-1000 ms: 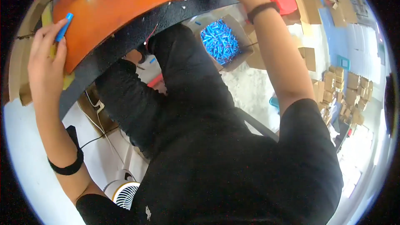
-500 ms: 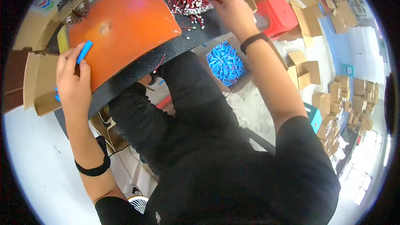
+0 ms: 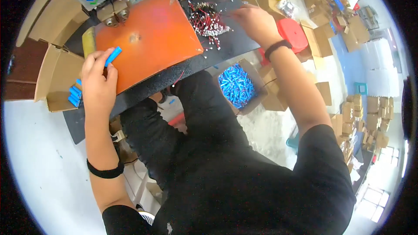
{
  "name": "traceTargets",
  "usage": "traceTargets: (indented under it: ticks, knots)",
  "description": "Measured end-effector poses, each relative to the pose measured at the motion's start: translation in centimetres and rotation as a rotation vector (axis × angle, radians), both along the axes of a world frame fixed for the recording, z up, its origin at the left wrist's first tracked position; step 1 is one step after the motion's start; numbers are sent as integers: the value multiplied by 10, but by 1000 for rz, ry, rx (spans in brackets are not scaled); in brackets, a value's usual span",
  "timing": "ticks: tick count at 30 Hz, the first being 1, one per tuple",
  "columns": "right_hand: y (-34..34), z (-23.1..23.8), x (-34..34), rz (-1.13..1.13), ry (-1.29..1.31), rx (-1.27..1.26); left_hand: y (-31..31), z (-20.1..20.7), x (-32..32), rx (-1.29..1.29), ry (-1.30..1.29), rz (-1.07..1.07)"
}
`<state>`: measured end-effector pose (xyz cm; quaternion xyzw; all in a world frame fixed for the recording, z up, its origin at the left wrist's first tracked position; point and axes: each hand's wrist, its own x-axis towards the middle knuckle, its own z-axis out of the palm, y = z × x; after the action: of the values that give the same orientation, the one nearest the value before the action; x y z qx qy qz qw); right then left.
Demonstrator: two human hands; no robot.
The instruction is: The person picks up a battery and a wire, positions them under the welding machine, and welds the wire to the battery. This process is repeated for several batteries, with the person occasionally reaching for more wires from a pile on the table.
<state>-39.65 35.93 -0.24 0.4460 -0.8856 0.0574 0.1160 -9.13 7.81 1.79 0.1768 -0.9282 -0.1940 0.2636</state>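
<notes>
While the left hand (image 3: 98, 82) pinches a blue cylinder (image 3: 112, 56) at the orange mat's (image 3: 152, 43) edge, the right hand (image 3: 254, 19) reaches to the pile of red wires (image 3: 208, 21).

Left fingers are closed round the cylinder, holding it slanted just over the mat — best kept steady there, near the machine (image 3: 109, 4). Right fingers look curled at the pile on the dark surface (image 3: 237, 43); whether they grip a wire I cannot tell — picking a single one cleanly seems wise.
</notes>
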Motion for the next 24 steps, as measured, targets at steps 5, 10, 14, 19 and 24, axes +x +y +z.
traceTargets:
  ticks: [5, 10, 14, 19, 24]
  knots:
    - [0, 47, 7, 56, -40, -28, -1, -3, 3, 14, 25, 3]
    - [7, 70, 1, 124, -44, -5, -5, -5, -3, -15, 27, -31]
    - [9, 123, 26, 153, 45, -32, -2, 9, 3, 39, -37, -8]
    - [14, 121, 53, 46, -289, -582, -9, 23, -4, 13, -159, -84]
    - [-23, 48, 96, 228, -717, -1066, 3, 14, -24, 463, 32, -28]
